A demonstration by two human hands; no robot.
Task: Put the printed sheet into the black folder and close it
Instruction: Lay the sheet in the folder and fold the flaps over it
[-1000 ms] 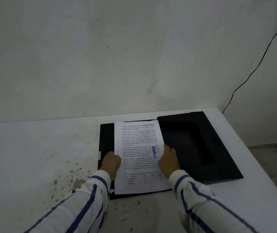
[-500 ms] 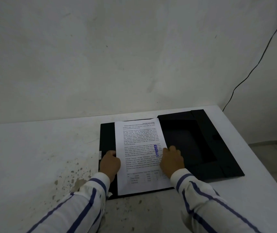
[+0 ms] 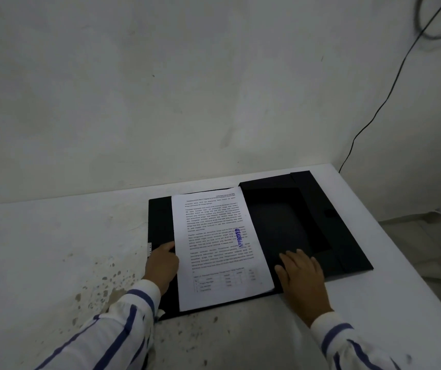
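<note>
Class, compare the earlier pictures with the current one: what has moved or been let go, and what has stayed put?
The right hand let go of the printed sheet and slid rightward onto the black folder. The sheet now lies flat on the folder's left half. The left hand stays at the sheet's left edge; the folder remains open.

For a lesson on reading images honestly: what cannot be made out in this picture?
- Body text of the printed sheet, head view: too small and blurred; only the stamp reads.
- Folder panel under the sheet: covered by it.
- Left hand fingertips: their contact with the black folder is unclear.
- Cable's ends: cut off by the frame and table.
</note>
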